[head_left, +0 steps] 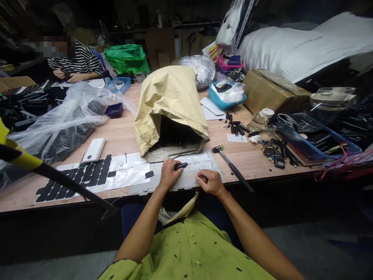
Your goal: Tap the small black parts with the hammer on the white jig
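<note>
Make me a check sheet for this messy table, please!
Surface: wooden table, crowded, bare only in patches.
Job's things: small black part; white sheet under both hands; sheet of black pads to the left.
Clutter: tan sack, hammer, white power bank, clear plastic bag, blue trays, cardboard box.
Hands: left hand pinches the small black part; right hand is curled shut on the white sheet, and whether it holds anything cannot be told.
Cables: red cord at the right edge; black-and-yellow strap crosses the left.
Surroundings: co-worker in stripes at the far end; green bag; dim shelves behind.
</note>
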Available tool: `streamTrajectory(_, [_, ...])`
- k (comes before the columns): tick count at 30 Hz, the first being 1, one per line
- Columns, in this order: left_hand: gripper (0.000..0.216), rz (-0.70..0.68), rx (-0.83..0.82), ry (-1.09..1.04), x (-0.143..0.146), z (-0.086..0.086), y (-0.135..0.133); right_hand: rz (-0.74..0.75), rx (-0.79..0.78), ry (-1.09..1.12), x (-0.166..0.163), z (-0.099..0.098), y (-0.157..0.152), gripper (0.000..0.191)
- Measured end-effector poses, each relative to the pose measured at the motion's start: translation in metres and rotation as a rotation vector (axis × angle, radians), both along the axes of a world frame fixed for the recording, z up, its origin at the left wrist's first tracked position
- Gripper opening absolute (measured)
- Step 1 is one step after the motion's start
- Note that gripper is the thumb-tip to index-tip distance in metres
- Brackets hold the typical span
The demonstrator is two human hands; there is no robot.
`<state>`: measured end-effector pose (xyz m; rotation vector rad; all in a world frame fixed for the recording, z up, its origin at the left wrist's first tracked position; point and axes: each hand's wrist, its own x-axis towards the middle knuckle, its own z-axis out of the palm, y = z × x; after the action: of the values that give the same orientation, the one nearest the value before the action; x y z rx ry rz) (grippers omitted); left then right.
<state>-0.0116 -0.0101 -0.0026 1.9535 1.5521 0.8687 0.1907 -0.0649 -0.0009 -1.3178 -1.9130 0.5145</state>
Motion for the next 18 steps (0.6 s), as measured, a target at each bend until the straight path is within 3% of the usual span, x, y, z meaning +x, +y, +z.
streamTrajectory(4, [0.018, -0.018, 0.012, 0.02, -0.005, -0.002, -0.001, -0.027, 0.04, 0.04, 0.018, 0.011, 0.003, 0.014])
streamTrajectory(7, [0.014, -0.033, 0.007, 0.032, -0.003, -0.002, -0.001, -0.326, 0.174, -0.027, 0.048, 0.015, 0.008, 0.018])
streamTrajectory(9, [0.013, -0.053, 0.007, 0.036, 0.003, -0.001, -0.001, -0.55, 0.17, -0.141, 0.071, 0.01, 0.012, 0.02])
streamTrajectory(11, [0.014, -0.096, 0.012, 0.033, 0.012, 0.0, -0.001, -0.665, 0.105, -0.256, 0.089, 0.0, 0.016, 0.026])
streamTrajectory(15, [0.014, -0.154, 0.002, 0.041, 0.03, 0.001, -0.001, -0.678, -0.021, -0.34, 0.105, -0.017, 0.023, 0.014])
streamTrajectory(18, [0.016, -0.151, -0.013, 0.057, 0.033, 0.001, -0.001, -0.669, -0.104, -0.284, 0.104, -0.016, 0.024, 0.005])
